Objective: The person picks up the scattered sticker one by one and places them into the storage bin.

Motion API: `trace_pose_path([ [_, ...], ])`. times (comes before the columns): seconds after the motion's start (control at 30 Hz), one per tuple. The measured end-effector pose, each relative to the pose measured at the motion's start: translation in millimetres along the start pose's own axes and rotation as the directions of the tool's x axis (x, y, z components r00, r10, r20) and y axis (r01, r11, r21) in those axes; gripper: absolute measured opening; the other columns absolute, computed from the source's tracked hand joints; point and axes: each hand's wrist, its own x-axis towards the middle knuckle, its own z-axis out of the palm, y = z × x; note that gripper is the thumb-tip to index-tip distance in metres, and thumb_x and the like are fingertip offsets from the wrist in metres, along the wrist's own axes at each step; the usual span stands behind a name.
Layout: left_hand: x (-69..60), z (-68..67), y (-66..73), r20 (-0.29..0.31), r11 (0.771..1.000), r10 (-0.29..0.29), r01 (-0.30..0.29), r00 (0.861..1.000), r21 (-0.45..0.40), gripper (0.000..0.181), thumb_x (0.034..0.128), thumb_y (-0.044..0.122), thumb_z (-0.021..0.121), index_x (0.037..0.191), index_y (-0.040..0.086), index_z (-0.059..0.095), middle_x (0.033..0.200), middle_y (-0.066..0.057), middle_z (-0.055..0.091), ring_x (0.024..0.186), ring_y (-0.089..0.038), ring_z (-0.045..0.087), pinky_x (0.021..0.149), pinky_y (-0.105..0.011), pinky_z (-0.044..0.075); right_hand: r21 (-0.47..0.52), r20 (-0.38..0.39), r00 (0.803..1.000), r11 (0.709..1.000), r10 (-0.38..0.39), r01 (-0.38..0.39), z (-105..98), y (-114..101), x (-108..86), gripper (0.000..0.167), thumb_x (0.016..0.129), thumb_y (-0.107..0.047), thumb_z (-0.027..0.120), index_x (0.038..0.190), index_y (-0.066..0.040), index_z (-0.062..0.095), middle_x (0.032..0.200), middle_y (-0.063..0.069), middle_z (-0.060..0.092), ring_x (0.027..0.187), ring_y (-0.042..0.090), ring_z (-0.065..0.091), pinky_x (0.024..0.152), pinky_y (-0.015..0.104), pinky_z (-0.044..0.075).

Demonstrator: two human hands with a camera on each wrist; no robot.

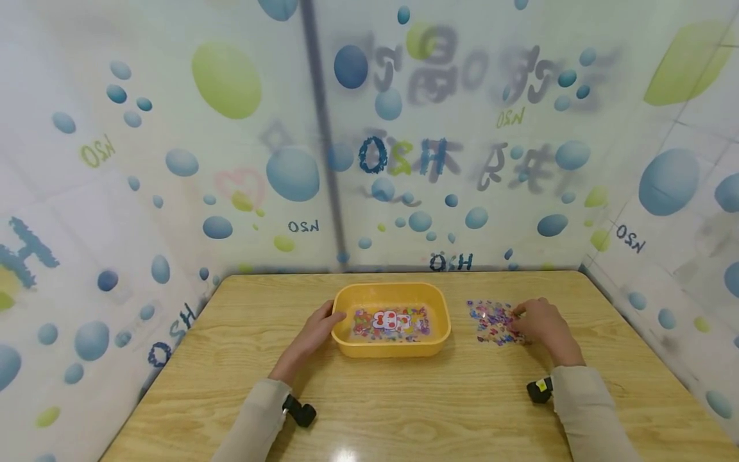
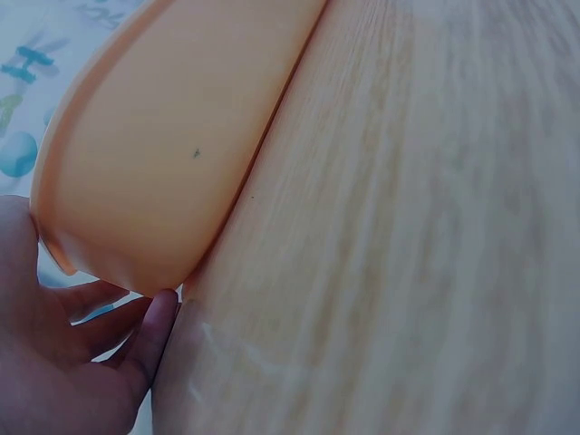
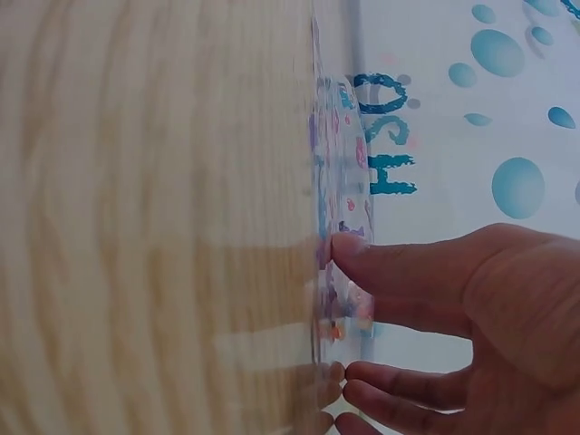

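Note:
A yellow plastic basin (image 1: pixel 391 350) sits on the wooden table in front of me. My left hand (image 1: pixel 312 327) grips its left end, thumb at the rim and other fingers against the outer wall. The left wrist view shows that hand (image 2: pixel 72 362) at the basin's (image 2: pixel 154 136) end. Right of the basin lies a clear packet (image 1: pixel 491 321) patterned with small colourful bits. My right hand (image 1: pixel 544 324) pinches the packet's right side. In the right wrist view the thumb (image 3: pixel 390 267) overlaps the clear packet (image 3: pixel 349 181), with a finger partly behind it.
Colourful pieces and a white cartoon figure with red (image 1: pixel 389 321) show in the basin's bottom. The wooden table (image 1: pixel 404 404) spreads around both things. A pale curtain (image 1: pixel 404 212) with blue and green dots hangs behind and at both sides.

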Motion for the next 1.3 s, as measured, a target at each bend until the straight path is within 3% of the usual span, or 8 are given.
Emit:
trace_pose_path([
  [0.2,-0.1,0.3,0.0,0.008,1.000,0.002,-0.002,1.000,-0.001,0.066,0.1073,0.033,0.050,0.161,0.002,0.030,0.166,-0.022,0.034,0.155,-0.038,0.032,0.126,-0.055,0.030,0.033,-0.011,1.000,0.999,0.002,-0.002,0,-3,-1.0,0.038,0.091,-0.017,0.074,0.119,0.009,0.070,0.124,0.035,0.065,0.094,0.036,0.059,0.091,0.059,0.053],
  [0.47,0.2,0.1,0.3,0.002,1.000,0.000,0.000,1.000,-0.002,0.066,0.1068,0.033,0.050,0.161,0.001,0.031,0.166,-0.021,0.034,0.156,-0.038,0.031,0.127,-0.054,0.028,0.103,-0.020,0.999,0.994,0.029,-0.027,-1,-9,-4.8,0.042,0.091,-0.016,0.072,0.122,0.012,0.064,0.127,0.039,0.061,0.105,0.046,0.061,0.089,0.059,0.054],
  [0.7,-0.5,0.1,0.2,0.004,1.000,0.009,-0.009,1.000,-0.004,0.065,0.1070,0.032,0.050,0.161,0.000,0.031,0.166,-0.022,0.034,0.156,-0.038,0.031,0.127,-0.055,0.028,0.206,-0.004,0.997,0.976,0.075,-0.073,3,-4,-2.1,0.040,0.091,-0.013,0.072,0.121,0.009,0.057,0.113,0.031,0.063,0.087,0.031,0.058,0.070,0.037,0.052],
  [0.83,-0.4,-0.3,-0.1,0.012,1.000,0.011,-0.011,1.000,-0.004,0.065,0.1074,0.032,0.049,0.161,0.000,0.030,0.167,-0.022,0.033,0.156,-0.039,0.030,0.127,-0.055,0.028,0.364,0.028,0.998,0.929,0.060,-0.066,6,2,1.5,0.036,0.093,-0.005,0.069,0.123,0.008,0.054,0.103,0.024,0.066,0.076,0.022,0.061,0.061,0.032,0.055],
  [0.93,0.1,-0.6,-0.1,0.016,1.000,0.010,-0.010,1.000,-0.007,0.065,0.1074,0.032,0.049,0.161,0.000,0.029,0.167,-0.022,0.033,0.156,-0.039,0.030,0.126,-0.055,0.028,0.478,0.041,0.999,0.878,0.016,-0.034,4,6,1.9,0.034,0.094,-0.001,0.065,0.124,0.010,0.054,0.109,0.030,0.068,0.076,0.019,0.065,0.063,0.033,0.057],
  [1.0,0.4,-0.7,-0.2,0.016,1.000,0.008,-0.008,1.000,-0.004,0.065,0.1073,0.032,0.049,0.161,0.000,0.030,0.167,-0.022,0.033,0.156,-0.039,0.030,0.126,-0.055,0.028,0.510,0.032,0.999,0.860,-0.016,-0.003,2,6,1.1,0.033,0.095,0.001,0.062,0.125,0.012,0.057,0.116,0.034,0.066,0.080,0.018,0.067,0.064,0.033,0.057],
  [1.13,0.8,-0.4,-0.2,0.011,1.000,0.000,0.000,1.000,-0.002,0.066,0.1068,0.032,0.050,0.161,0.000,0.030,0.167,-0.022,0.033,0.156,-0.039,0.030,0.127,-0.055,0.028,0.494,0.008,0.999,0.868,-0.051,0.040,-1,6,0.8,0.034,0.093,0.001,0.061,0.125,0.013,0.063,0.118,0.033,0.066,0.082,0.018,0.062,0.065,0.030,0.053],
  [1.3,1.6,-0.2,-0.1,0.010,1.000,-0.002,0.002,1.000,-0.005,0.065,0.1067,0.032,0.049,0.160,0.000,0.031,0.166,-0.022,0.035,0.155,-0.039,0.033,0.126,-0.055,0.030,0.479,0.016,0.999,0.877,-0.051,0.037,-2,5,0.4,0.039,0.090,0.002,0.062,0.128,0.013,0.064,0.119,0.030,0.065,0.084,0.021,0.058,0.068,0.029,0.055],
])
